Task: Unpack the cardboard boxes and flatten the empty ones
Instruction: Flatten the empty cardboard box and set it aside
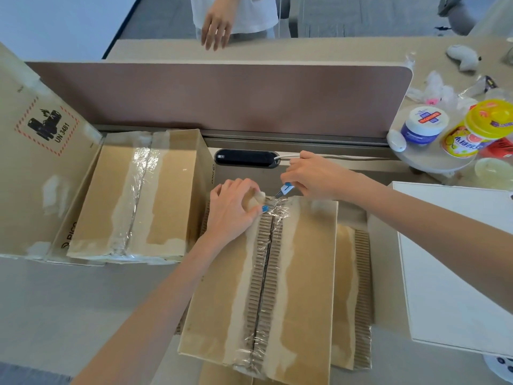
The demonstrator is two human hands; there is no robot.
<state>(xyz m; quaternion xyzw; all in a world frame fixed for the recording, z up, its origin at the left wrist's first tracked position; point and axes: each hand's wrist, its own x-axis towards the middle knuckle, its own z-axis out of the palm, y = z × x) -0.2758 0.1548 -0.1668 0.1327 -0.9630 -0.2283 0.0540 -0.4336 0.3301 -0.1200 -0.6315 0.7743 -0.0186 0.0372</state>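
A closed cardboard box point(311, 273) lies in front of me, its centre seam sealed with clear tape and its surface torn to bare corrugation. My left hand point(233, 209) rests on the box's far end, fingers curled around a pale scrap of torn tape or paper at the seam. My right hand point(311, 176) grips a small blue-and-white utility knife point(284, 189), its blade tip at the far end of the taped seam. A second taped box point(138, 195) sits inside a larger open carton point(41, 151) at the left.
A brown desk divider point(222, 95) runs across the back, a black power unit point(245, 159) below it. A white box point(455, 265) lies at the right. Jars, tubs and plastic wrappings point(466, 129) crowd the far right. Another person's hand point(216, 26) hangs beyond the divider.
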